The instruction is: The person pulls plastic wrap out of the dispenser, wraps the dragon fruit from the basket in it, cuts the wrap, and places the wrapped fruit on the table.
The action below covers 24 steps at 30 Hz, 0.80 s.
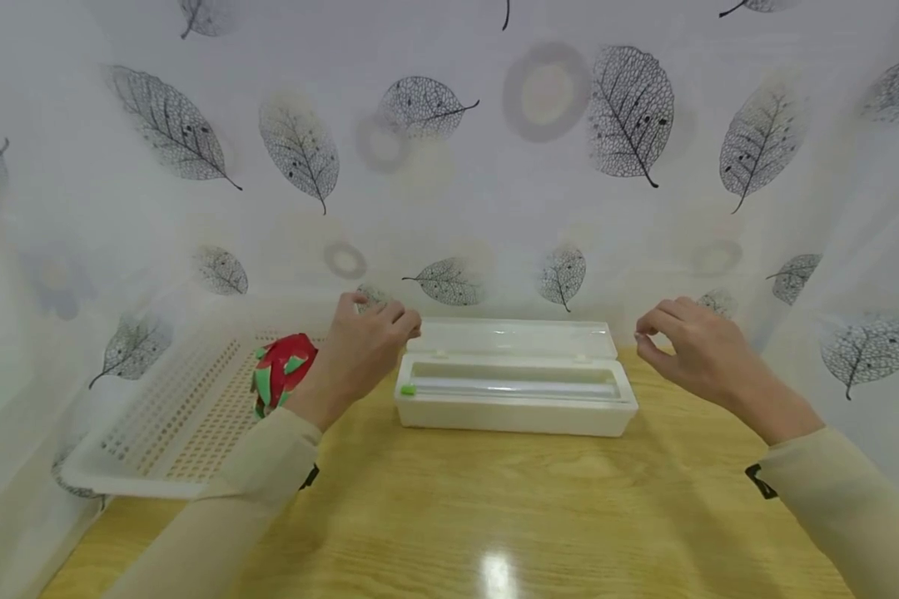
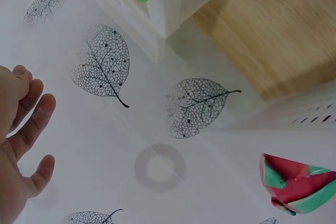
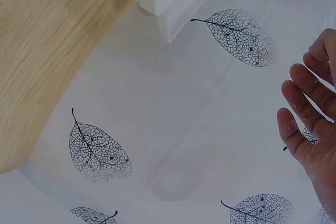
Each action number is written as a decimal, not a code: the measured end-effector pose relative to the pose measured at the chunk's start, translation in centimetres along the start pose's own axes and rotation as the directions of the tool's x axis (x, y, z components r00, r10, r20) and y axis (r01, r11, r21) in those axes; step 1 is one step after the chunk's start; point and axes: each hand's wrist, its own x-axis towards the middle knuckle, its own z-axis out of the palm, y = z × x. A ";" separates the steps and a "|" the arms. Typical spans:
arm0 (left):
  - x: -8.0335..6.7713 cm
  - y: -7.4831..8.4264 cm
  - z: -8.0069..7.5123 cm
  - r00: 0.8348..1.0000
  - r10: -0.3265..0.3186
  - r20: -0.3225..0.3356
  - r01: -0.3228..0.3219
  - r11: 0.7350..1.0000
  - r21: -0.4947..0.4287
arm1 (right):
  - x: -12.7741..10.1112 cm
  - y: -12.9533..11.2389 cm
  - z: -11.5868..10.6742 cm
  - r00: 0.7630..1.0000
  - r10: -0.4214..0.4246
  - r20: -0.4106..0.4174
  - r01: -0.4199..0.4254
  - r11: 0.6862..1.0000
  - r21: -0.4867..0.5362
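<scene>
A white plastic-wrap dispenser (image 1: 515, 417) sits on the table with its lid (image 1: 509, 337) raised at the back. A pale roll (image 1: 509, 387) lies inside it, and a green slider (image 1: 408, 389) is at its left end. My left hand (image 1: 367, 345) is raised near the dispenser's left end, with thumb and index finger together. Past the right end, my right hand (image 1: 692, 345) is held up in a similar pinch, its other fingers (image 3: 299, 100) spread. Faint glints by the right fingers suggest clear plastic wrap pinched between the hands; its outline is hardly visible.
A white perforated basket (image 1: 120, 478) stands at the left, holding a red and green dragon fruit (image 1: 285, 370) partly hidden by the left hand. Leaf-patterned white sheeting (image 1: 449, 191) encloses the back and sides of the wooden table (image 1: 539, 499).
</scene>
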 end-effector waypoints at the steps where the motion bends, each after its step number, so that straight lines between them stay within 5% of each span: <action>1: 0.0 0.0 0.0 1.000 -0.002 -0.007 0.002 1.000 -0.005 | 0.0 0.0 -0.1 1.000 -0.003 -0.008 0.003 1.000 -0.001; 24: 0.0 0.0 0.0 0.997 -0.005 -0.077 0.005 1.000 -0.006 | 0.1 0.2 -0.2 0.996 -0.052 -0.079 0.048 0.998 -0.049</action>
